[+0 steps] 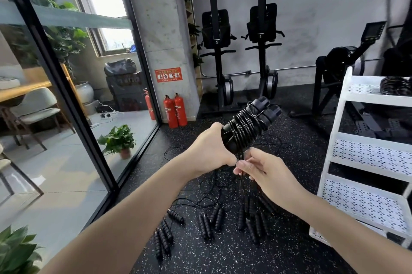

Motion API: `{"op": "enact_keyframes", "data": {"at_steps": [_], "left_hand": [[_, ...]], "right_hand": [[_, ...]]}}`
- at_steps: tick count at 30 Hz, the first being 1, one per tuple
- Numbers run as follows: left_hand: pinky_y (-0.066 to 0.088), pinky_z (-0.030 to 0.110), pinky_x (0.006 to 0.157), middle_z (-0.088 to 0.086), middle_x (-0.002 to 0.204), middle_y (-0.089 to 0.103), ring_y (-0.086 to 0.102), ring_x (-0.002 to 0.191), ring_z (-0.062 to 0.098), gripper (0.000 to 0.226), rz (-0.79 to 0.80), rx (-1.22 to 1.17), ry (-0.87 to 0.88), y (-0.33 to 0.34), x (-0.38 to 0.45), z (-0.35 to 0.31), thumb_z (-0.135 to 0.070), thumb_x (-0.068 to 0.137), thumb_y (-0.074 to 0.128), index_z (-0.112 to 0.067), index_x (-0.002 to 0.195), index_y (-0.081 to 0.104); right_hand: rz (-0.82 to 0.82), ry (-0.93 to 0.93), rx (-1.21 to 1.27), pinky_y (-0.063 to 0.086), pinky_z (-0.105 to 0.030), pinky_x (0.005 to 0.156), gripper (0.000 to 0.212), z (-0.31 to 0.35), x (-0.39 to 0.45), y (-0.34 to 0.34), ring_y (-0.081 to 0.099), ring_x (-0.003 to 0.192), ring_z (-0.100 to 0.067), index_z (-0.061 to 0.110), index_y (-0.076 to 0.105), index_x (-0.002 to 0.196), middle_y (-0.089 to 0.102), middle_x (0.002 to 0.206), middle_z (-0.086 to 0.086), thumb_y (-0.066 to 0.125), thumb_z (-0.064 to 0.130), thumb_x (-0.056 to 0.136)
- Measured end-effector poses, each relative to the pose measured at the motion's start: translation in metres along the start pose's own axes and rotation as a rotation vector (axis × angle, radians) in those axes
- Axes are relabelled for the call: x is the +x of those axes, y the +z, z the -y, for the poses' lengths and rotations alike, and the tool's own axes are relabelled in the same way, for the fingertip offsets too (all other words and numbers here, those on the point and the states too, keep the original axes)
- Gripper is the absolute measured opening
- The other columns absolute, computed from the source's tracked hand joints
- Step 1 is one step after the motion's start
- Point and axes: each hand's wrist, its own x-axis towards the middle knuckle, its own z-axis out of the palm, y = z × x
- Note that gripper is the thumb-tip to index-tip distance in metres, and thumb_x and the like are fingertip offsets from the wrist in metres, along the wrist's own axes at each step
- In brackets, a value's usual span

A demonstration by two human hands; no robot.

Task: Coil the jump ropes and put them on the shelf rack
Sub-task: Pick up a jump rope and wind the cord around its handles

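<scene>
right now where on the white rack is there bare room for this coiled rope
The shelf rack has bare perforated middle and lower shelves. The top shelf's right end holds a coiled rope; its left is bare. The floor below the hands is crowded with loose ropes.

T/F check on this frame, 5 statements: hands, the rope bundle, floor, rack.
1. The left hand grips the handles of the rope bundle. True.
2. The right hand hangs free, holding nothing. False: it pinches the loose cord below the bundle.
3. More jump ropes lie uncoiled on the floor. True.
4. The white shelf rack holds nothing. False: a dark coiled bundle sits on its top shelf.
5. The fire extinguishers stand on the rack. False: they stand on the floor by the concrete pillar.
</scene>
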Motion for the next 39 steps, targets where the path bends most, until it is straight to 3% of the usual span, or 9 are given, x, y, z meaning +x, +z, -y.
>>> {"op": "enact_keyframes", "data": {"at_steps": [4,7,13,16,20,25,34,36,39], "left_hand": [[0.046,0.031,0.062,0.008,0.105,0.066,0.057,0.081,0.016,0.067,0.035,-0.068,0.044,-0.002,-0.006,-0.002,-0.01,0.063,0.084,-0.023,0.118,0.047],[0.048,0.04,0.062,0.012,0.114,0.061,0.054,0.076,0.016,0.078,0.139,-0.03,0.126,-0.007,-0.015,-0.008,-0.002,0.07,0.08,-0.028,0.127,0.033],[0.046,0.037,0.055,0.007,0.092,0.057,0.054,0.065,0.02,0.092,0.343,0.32,0.299,-0.009,-0.024,-0.015,0.009,0.07,0.071,-0.025,0.136,0.017],[0.052,0.041,0.054,0.007,0.089,0.058,0.059,0.063,0.025,0.113,0.355,0.449,0.317,-0.005,-0.026,-0.013,0.009,0.07,0.071,-0.037,0.147,0.003],[0.056,0.052,0.054,0.015,0.083,0.063,0.066,0.061,0.033,0.137,0.29,0.54,0.264,0.008,-0.026,-0.006,0.01,0.069,0.071,-0.052,0.15,-0.019],[0.039,0.037,0.042,0.009,0.067,0.055,0.059,0.055,0.026,0.139,0.121,0.647,0.226,0.023,-0.022,0.001,0.008,0.073,0.067,-0.035,0.147,-0.043],[0.037,0.026,0.048,0.006,0.087,0.058,0.055,0.068,0.015,0.128,-0.163,0.404,0.007,0.021,-0.001,0.01,-0.01,0.078,0.076,-0.016,0.159,-0.022],[0.04,0.022,0.049,0.008,0.103,0.06,0.058,0.077,0.016,0.119,-0.226,0.234,-0.066,0.015,0.002,0.01,-0.018,0.074,0.082,-0.011,0.161,0.001],[0.041,0.011,0.045,0.002,0.104,0.066,0.062,0.072,0.005,0.067,-0.285,-0.04,-0.128,0.006,0.002,0.005,-0.021,0.069,0.086,-0.015,0.123,0.046]], "right_hand": [[0.127,-0.046,-0.015,0.05,-0.018,0.087,0.012,0.0,0.006,-0.008,0.067,0.093,0.003,0.024,0.071,0.103,0.075,0.096,0.02,0.059,0.027,0.102],[0.2,-0.097,-0.255,0.05,-0.02,0.088,0.009,-0.008,0.015,-0.018,0.066,0.095,-0.002,0.027,0.072,0.104,0.073,0.099,0.014,0.065,0.028,0.099],[0.168,-0.005,-0.585,0.054,-0.024,0.069,0.033,-0.013,0.039,-0.055,0.057,0.046,0.01,0.011,0.065,0.07,0.065,0.059,0.012,0.055,-0.01,0.093],[0.305,0.07,-0.589,0.042,-0.021,0.062,0.025,0.016,0.062,-0.064,0.057,0.054,0.008,0.032,0.069,0.067,0.065,0.057,0.016,0.076,0.012,0.08],[0.312,0.028,-0.714,0.045,-0.022,0.055,0.025,0.037,0.07,-0.066,0.057,0.048,-0.006,0.024,0.067,0.07,0.069,0.067,0.002,0.084,0.042,0.072],[0.279,0.021,-0.656,0.047,-0.017,0.046,0.009,0.059,0.068,-0.064,0.063,0.042,-0.009,0.017,0.07,0.085,0.073,0.07,0.001,0.076,0.02,0.08],[-0.059,-0.004,-0.34,0.053,-0.018,0.053,0.013,0.071,0.023,-0.036,0.064,0.048,-0.002,0.02,0.069,0.099,0.072,0.061,0.007,0.067,0.015,0.087],[-0.161,-0.024,-0.261,0.051,-0.015,0.055,0.012,0.066,0.01,-0.027,0.065,0.053,0.002,0.025,0.07,0.1,0.071,0.065,0.011,0.071,0.022,0.089],[-0.272,-0.09,-0.188,0.055,-0.02,0.068,0.011,0.055,-0.003,-0.011,0.068,0.069,0.003,0.027,0.074,0.099,0.071,0.073,0.018,0.073,0.024,0.089]]}}
